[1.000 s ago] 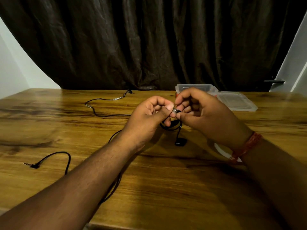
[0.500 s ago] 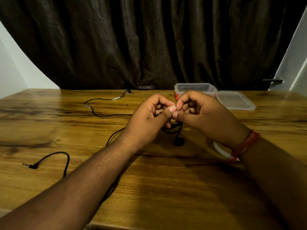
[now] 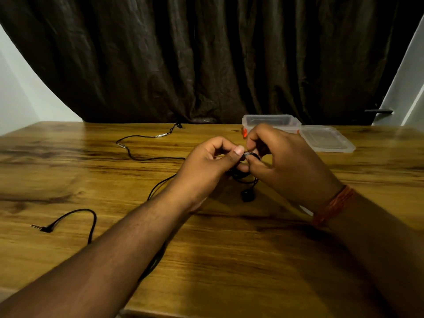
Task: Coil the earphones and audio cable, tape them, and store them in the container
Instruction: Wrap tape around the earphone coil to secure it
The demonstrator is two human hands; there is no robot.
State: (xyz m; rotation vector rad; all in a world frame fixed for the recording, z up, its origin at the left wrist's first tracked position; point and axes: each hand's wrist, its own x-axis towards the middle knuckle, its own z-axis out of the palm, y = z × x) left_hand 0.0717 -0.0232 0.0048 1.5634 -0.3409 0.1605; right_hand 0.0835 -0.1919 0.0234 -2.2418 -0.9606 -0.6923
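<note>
Bench (image 3: 229, 249) of wood with strong dark grain, smooth and with a soft sheen. Container (image 3: 270, 121) of clear plastic, a little cloudy, with orange clips; lid (image 3: 325, 138) beside it of the same clear plastic, smooth. Earphones (image 3: 247, 195) in black plastic with thin black rubbery cord, matt. Audio cable (image 3: 142, 146) black and matt, with small shiny metal parts along it. Plug (image 3: 40, 227) with bright metal tip and black angled plastic body. Curtain (image 3: 206, 58) of dark brown cloth, crinkled, faintly shiny on the folds. Wrist band (image 3: 332, 204) of orange thread, rough.
</note>
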